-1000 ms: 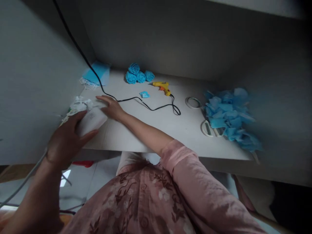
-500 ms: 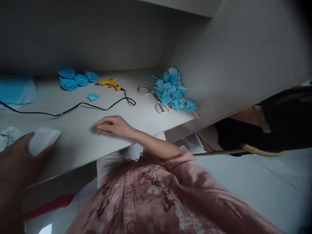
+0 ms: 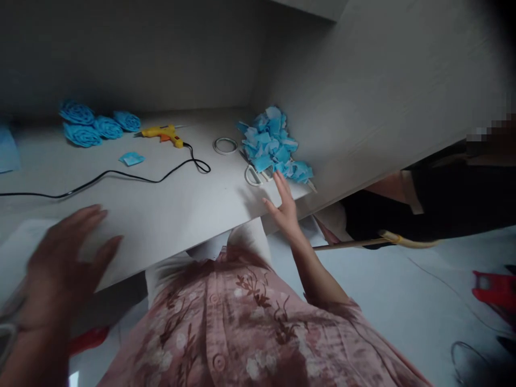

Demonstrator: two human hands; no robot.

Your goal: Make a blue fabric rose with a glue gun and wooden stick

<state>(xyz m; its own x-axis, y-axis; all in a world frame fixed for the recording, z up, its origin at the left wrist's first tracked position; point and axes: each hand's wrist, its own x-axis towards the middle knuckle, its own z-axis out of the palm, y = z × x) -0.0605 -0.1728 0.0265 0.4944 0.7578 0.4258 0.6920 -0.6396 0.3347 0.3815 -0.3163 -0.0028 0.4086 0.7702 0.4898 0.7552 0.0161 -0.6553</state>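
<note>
My right hand reaches over the front right of the white desk, fingers apart and holding nothing. Its fingertips are close to a pair of white-handled scissors, partly covered by a heap of blue and white cut pieces. At the left, my left hand hangs over the desk with fingers spread and nothing in it; motion smears it a little. A pale white object lies partly behind that hand, its kind unclear.
A yellow glue gun lies toward the back, its black cord running left. Several blue crepe-like rosettes, a small folded blue piece and a roll of tape are near it. Beyond the right panel sits another person.
My right hand has moved right to the scissors and heap, its fingers spreading. My left hand has let go of the white block and opened. The view has shifted right.
</note>
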